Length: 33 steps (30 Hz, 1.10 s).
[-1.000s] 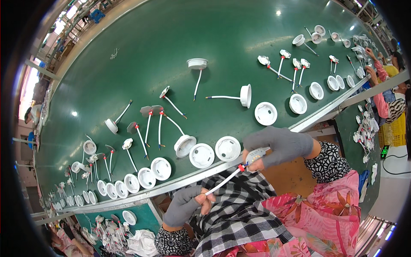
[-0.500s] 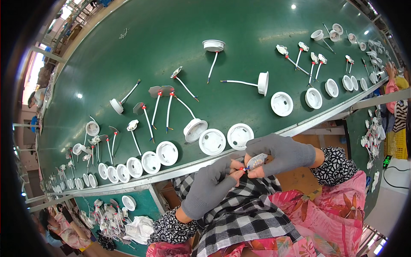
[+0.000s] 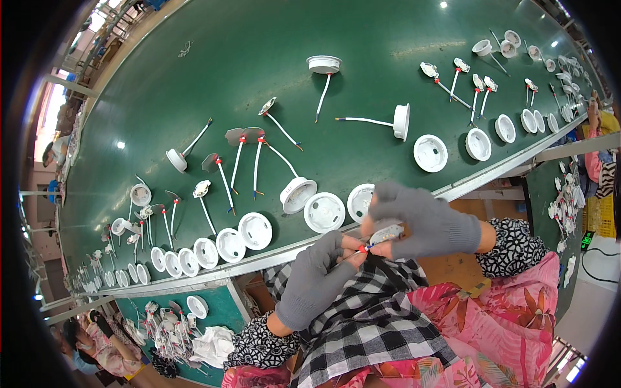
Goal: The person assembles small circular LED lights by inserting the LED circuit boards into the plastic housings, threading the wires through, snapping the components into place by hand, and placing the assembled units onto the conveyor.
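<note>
Both my hands wear grey fingerless gloves and meet over my lap, just in front of the bench edge. My left hand point(image 3: 315, 282) pinches a white wire at its red sleeve point(image 3: 363, 249). A small pale circuit board point(image 3: 388, 234) lies at the fingers of my right hand point(image 3: 430, 222), held low near the thumb. My right upper fingers are raised and smeared by motion, partly in front of a round white cup point(image 3: 360, 202) on the bench. A dark bit of wire shows between the red sleeve and the board.
The green bench point(image 3: 259, 58) carries a row of white cups point(image 3: 324, 213) along its metal edge point(image 3: 453, 189). Farther back lie boards with white wires point(image 3: 238, 161). A lower shelf at left holds a pile of wired boards point(image 3: 169, 333). Other people sit at both sides.
My right hand's upper fingers have lifted away from the circuit board and moved up toward the bench edge. My left hand stays at the red sleeve, which shows more now. The view has shifted slightly.
</note>
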### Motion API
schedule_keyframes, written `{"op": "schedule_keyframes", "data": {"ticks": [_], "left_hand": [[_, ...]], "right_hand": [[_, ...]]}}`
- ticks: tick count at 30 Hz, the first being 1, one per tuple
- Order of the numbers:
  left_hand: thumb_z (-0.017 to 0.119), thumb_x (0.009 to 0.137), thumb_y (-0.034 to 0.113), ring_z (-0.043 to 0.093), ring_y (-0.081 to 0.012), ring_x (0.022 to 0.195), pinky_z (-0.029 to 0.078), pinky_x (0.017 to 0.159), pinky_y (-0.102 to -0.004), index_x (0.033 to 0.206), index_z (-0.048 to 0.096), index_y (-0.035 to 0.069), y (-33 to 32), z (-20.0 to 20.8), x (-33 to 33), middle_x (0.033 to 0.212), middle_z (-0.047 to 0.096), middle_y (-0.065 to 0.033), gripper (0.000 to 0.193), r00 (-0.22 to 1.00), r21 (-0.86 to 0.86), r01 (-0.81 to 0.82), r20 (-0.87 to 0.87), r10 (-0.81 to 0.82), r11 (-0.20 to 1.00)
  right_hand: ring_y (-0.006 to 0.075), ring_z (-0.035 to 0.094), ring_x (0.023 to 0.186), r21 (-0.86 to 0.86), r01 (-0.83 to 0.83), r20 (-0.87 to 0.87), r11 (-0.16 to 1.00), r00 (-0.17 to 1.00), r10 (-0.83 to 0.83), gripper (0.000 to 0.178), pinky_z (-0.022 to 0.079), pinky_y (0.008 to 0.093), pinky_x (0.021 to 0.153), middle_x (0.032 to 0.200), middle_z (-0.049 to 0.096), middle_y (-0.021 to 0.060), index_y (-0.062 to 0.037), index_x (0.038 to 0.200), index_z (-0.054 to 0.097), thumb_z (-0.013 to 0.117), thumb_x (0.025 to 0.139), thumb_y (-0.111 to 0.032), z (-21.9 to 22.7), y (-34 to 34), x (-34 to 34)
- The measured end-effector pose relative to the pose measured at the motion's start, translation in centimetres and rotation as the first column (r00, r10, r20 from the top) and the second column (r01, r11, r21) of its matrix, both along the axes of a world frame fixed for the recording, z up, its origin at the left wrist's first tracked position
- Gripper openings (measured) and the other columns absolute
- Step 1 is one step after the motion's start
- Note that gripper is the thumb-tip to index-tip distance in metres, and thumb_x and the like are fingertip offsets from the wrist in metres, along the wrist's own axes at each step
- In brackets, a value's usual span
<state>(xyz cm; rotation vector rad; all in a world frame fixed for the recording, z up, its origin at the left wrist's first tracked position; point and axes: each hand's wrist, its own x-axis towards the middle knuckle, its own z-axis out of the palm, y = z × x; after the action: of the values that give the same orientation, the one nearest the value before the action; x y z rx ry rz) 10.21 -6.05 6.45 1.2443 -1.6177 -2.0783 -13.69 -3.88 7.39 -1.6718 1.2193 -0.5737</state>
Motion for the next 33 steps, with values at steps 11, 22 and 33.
{"op": "schedule_keyframes", "data": {"ticks": [11, 22, 33], "left_hand": [[0.067, 0.094, 0.011, 0.064, -0.007, 0.082, 0.052, 0.075, -0.0248, 0.109, 0.064, 0.0, -0.2, 0.2, 0.4, 0.089, 0.071, -0.005, 0.019, 0.999, -0.018, 0.043, 0.013, -0.043, 0.999], [0.07, 0.09, 0.01, 0.067, -0.0143, 0.071, 0.051, 0.064, -0.028, 0.102, 0.065, 0.001, 0.3, 0.6, 0.2, 0.083, 0.07, -0.0095, 0.017, 0.978, -0.386, 0.148, 0.195, -0.076, 0.911], [0.075, 0.084, 0.008, 0.064, -0.0212, 0.067, 0.051, 0.06, -0.0317, 0.098, 0.067, 0.003, -0.8, -1.4, 0.2, 0.081, 0.066, -0.0091, 0.017, 0.955, -0.852, 0.293, 0.236, -0.182, 0.435]], "right_hand": [[0.0341, 0.064, 0.08, 0.075, -0.055, -0.013, 0.996, 0.998, 0.056, 0.02, 0.05, 0.0425, 0.071, 0.088, 0.062, 0.014, -0.0054, 0.094, 0.065, 0.063, 0.085, -0.023, 0.6, 0.2, 0.9], [0.0221, 0.066, 0.076, 0.401, 0.065, 0.138, 0.914, 0.982, -0.13, 0.023, 0.051, 0.0361, 0.073, 0.082, 0.068, 0.012, -0.0038, 0.093, 0.066, 0.065, 0.08, -0.023, -0.8, 1.2, 2.5], [0.0102, 0.058, 0.077, 0.557, 0.141, 0.236, 0.818, 0.918, -0.319, 0.023, 0.048, 0.0285, 0.071, 0.08, 0.065, 0.0048, -0.0028, 0.094, 0.067, 0.061, 0.088, -0.024, -2.7, 2.5, 2.5]]}}
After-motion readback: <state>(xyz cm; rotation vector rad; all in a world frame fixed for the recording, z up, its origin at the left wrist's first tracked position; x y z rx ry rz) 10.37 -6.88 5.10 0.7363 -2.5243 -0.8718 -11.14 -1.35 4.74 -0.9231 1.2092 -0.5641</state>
